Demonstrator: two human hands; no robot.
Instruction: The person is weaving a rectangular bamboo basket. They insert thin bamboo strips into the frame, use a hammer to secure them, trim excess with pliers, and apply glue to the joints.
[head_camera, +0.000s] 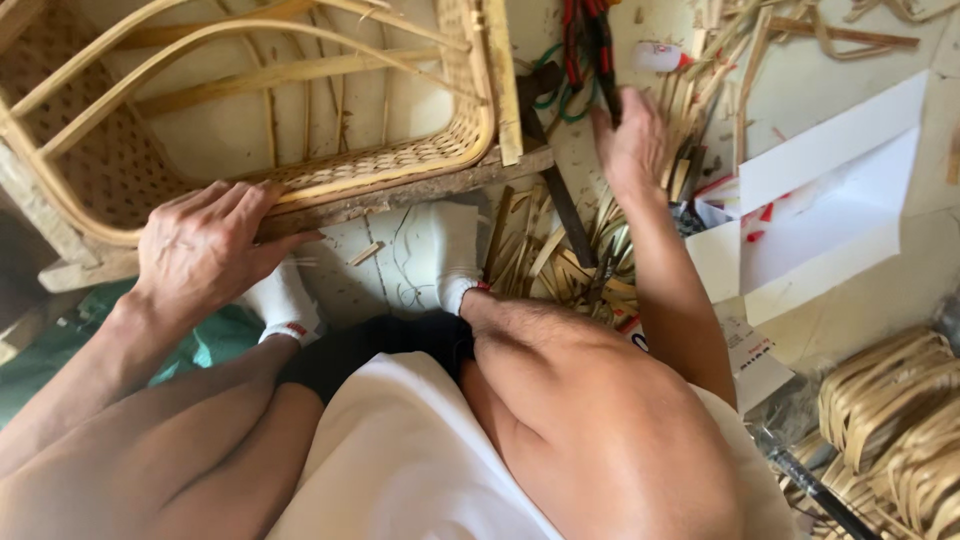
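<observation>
Left hand (205, 250) lies flat, fingers spread, pressing on the rim of the woven cane basket (400, 160) at 10 o'clock; it grips nothing, only steadies. Right hand (628, 145) at 1 o'clock is closed around the handles of red-and-black pliers (590, 40). The basket rests tilted on a rough wooden bar (420, 195). Its woven side and rim band look finished, while several bent ribs stand bare across the opening, so weaving appears partly done. Outward: loose cane strips (560, 260) on the floor at 12 o'clock, white paper (830, 210) at 3 o'clock, coiled cane bundles (900, 420) at 4 o'clock. Free room is scant; clutter crowds the right hand, and socked feet sit below the bar
</observation>
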